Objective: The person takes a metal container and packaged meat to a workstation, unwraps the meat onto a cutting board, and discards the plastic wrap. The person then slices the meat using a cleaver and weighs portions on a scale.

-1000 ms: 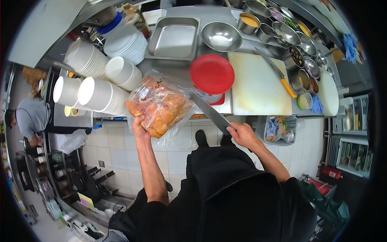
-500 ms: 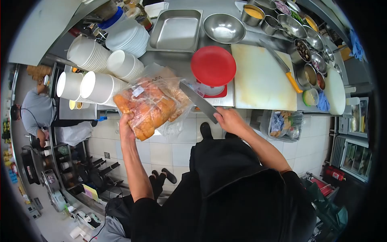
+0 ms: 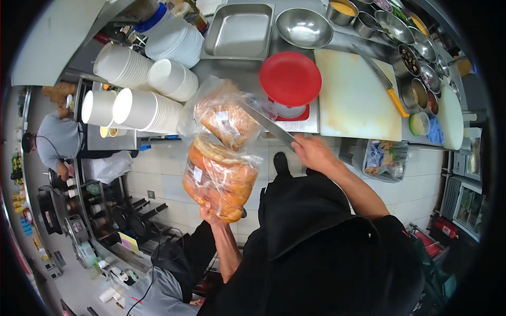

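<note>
My left hand (image 3: 211, 215) is closed on the lower end of a clear plastic bag of golden-brown food (image 3: 221, 176) with a white label, held in front of the counter edge. Just above it is a second labelled bag of similar food (image 3: 226, 124), at the counter's front edge. My right hand (image 3: 312, 150) grips a broad-bladed knife (image 3: 269, 124), its handle hidden in my fist. The blade points up and left, and its tip overlaps the second bag in this view. A red round plate (image 3: 290, 79) sits on a red scale (image 3: 295, 116) beyond the blade.
Left on the counter stand stacked white tubs (image 3: 139, 108). Behind are a steel tray (image 3: 238, 31) and a steel bowl (image 3: 304, 27). A yellow-handled knife (image 3: 395, 100) lies on the white cutting board (image 3: 353, 100), near filled steel pots (image 3: 408, 60). Other people (image 3: 55, 134) are at left and below.
My left hand has drawn one bag toward my body, down and right, away from the other bag. The knife stays in my right hand. The whole view has shifted slightly.
</note>
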The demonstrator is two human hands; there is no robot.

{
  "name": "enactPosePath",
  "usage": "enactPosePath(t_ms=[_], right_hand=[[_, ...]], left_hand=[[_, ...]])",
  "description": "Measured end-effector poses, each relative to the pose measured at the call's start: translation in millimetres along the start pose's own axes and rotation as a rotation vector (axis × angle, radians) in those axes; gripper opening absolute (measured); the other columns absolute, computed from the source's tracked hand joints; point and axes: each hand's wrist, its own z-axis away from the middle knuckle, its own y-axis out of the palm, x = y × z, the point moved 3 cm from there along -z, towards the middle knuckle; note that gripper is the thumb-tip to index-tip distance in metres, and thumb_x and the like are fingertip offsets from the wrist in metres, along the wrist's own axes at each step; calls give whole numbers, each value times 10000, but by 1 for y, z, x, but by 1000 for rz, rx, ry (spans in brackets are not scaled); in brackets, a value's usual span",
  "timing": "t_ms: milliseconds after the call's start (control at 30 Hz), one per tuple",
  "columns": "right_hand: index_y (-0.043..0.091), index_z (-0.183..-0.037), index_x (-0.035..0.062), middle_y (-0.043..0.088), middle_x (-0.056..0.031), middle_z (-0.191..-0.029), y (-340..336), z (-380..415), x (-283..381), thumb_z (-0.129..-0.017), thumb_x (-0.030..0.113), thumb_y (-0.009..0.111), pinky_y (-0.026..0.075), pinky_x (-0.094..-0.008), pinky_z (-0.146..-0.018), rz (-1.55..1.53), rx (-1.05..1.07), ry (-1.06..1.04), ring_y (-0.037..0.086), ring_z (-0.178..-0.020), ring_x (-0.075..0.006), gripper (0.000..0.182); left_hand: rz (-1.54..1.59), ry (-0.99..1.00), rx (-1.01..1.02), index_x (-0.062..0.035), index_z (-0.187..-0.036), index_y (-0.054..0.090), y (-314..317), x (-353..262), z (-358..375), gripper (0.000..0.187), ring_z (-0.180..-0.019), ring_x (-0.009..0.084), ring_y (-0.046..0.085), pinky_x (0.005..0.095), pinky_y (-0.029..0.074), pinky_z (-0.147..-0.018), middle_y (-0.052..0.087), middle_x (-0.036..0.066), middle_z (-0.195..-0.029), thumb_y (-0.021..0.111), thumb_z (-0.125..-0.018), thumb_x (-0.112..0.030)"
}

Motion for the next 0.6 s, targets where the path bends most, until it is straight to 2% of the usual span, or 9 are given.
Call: enactPosePath(t_ms=[100, 167, 200, 267, 300, 367, 467, 533, 600], right_hand=[[535, -812, 14, 559, -193, -629, -30, 41, -13, -894, 146, 588, 396, -487, -537, -26, 100, -12, 553, -604, -422, 164], [535, -766, 21, 496, -157, -597, -56, 79, -27, -900, 158, 606, 369, -421, -503, -103, 121, 72, 510, -528, -348, 204], [535, -766, 21, 496, -157, -597, -70, 101, -39, -900, 158, 606, 369, -421, -503, -69, 96, 113, 510, -528, -348, 204], [522, -738, 22, 440, -125, -593, -93, 150, -65, -910, 165, 608, 343, -359, -485, -108, 39, 285, 434, -491, -245, 239], [535, -751, 31, 461, -151, -553, -111, 161, -67, -919, 187, 598, 342, -389, -466, -76, -82, 280, 450, -469, -316, 239], [620, -980, 57, 494, -181, -574, -132, 179, -97, -902, 179, 594, 414, -396, -515, 31, -238, 397, 515, -506, -345, 147], [520, -1322, 140, 564, -204, -657, -169, 164, -143, -853, 120, 576, 488, -436, -619, 155, -350, 363, 592, -620, -382, 472], [477, -1368, 175, 616, -187, -771, -187, 148, -189, -819, 79, 556, 503, -452, -680, 301, -330, 203, 613, -728, -375, 563], [518, -1337, 175, 625, -179, -851, -195, 129, -230, -786, 80, 577, 514, -443, -713, 334, -300, 168, 617, -795, -352, 562]], left_hand=[[-60, -62, -20, -18, -1405, 316, -40, 18, 14, 825, -1225, 335, 454, 463, 371, -1053, 449, 152, -1343, 611, -659, -212], [-28, -93, 20, -19, -1408, 312, -30, 24, 20, 837, -1228, 333, 450, 463, 367, -1054, 446, 154, -1343, 608, -653, -225], [-11, -104, 73, -20, -1410, 308, -19, 34, 20, 848, -1231, 331, 446, 463, 363, -1056, 443, 155, -1343, 606, -647, -239], [-22, -163, 121, -21, -1410, 308, -7, 47, 24, 850, -1231, 331, 446, 463, 362, -1057, 443, 156, -1342, 606, -645, -240], [-32, -189, 145, -21, -1410, 308, -1, 54, 28, 850, -1232, 331, 445, 463, 361, -1057, 443, 157, -1342, 606, -645, -241], [-45, -225, 179, -21, -1410, 308, 10, 65, 35, 852, -1232, 331, 445, 464, 359, -1058, 443, 157, -1341, 606, -643, -242], [-81, -246, 227, -21, -1410, 308, 32, 90, 47, 854, -1233, 330, 444, 465, 357, -1060, 444, 158, -1339, 606, -641, -243], [-115, -254, 250, -22, -1411, 308, 53, 114, 56, 856, -1233, 330, 444, 465, 355, -1060, 444, 159, -1339, 606, -640, -244], [-141, -266, 254, -22, -1411, 307, 75, 145, 70, 857, -1234, 329, 443, 466, 354, -1061, 444, 160, -1338, 606, -639, -245]])
